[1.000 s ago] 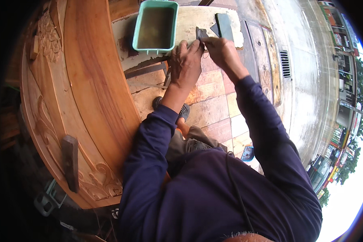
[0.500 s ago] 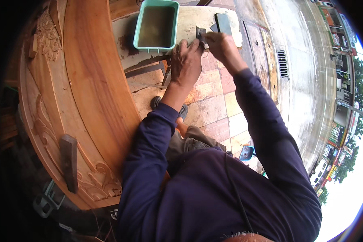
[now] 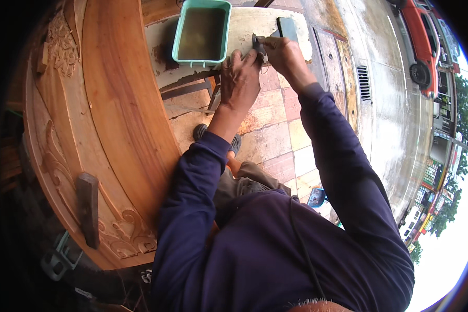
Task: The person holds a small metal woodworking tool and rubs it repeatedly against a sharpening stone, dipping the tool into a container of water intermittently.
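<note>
Small dark piece (image 3: pixel 260 48), partly hidden

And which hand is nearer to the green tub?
Left. The left hand is by the near right corner of the green tub; the right hand is farther off, to the right of the left.

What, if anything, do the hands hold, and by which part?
The left hand holds a dark piece by its near end; whether the right hand grips it cannot be told.
</note>
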Available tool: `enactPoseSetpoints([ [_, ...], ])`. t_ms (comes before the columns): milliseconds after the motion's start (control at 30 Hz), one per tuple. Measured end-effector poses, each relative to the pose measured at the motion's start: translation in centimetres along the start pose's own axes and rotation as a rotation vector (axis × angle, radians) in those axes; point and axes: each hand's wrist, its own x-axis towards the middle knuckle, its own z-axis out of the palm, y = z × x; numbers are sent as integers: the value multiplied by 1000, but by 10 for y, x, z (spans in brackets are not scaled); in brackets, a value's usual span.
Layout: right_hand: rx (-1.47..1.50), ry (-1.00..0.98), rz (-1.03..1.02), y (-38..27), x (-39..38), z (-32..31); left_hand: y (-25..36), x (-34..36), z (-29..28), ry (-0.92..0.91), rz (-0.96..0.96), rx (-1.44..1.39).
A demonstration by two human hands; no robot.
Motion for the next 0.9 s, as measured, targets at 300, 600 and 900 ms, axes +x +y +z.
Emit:
enactPoseSetpoints([
  [300, -25, 24, -85, 4, -12, 5, -2, 0, -1, -12, -26, -20],
  [600, -53, 46, -149, 5, -22, 6, -1, -2, -3, -100, -50, -21],
  [900, 0, 84, -106, -3, -38, 1, -6, -4, 1, -26, -46, -83],
])
